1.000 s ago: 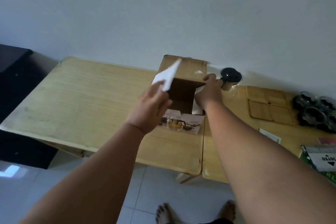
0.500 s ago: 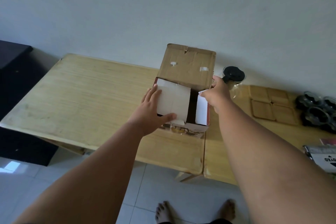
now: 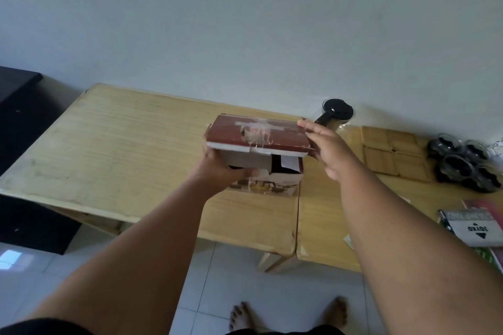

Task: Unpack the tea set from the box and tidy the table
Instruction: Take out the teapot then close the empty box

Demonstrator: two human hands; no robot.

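Note:
The tea set box (image 3: 268,185) stands near the middle of the wooden table (image 3: 122,149), white-walled with a picture on its front. Its red top flap (image 3: 258,134), marked with torn tape, lies almost flat over the opening, leaving a dark gap at the front right. My left hand (image 3: 217,171) grips the box's left front corner under the flap. My right hand (image 3: 326,149) holds the flap's right edge, fingers stretched along it. A glass teapot with a black lid (image 3: 337,111) stands behind my right hand, by the wall.
Wooden square coasters (image 3: 392,152) lie right of the box, with a cluster of dark-based glass cups (image 3: 462,166) beyond them. Printed packets and a book (image 3: 476,228) sit at the right edge. A dark cabinet (image 3: 16,117) stands left of the table. My bare feet are on the tiled floor below.
The tall top flap, upright half a second ago, has swung down over the opening. The inner white flaps have been folded inward. Both hands stayed at the box's sides.

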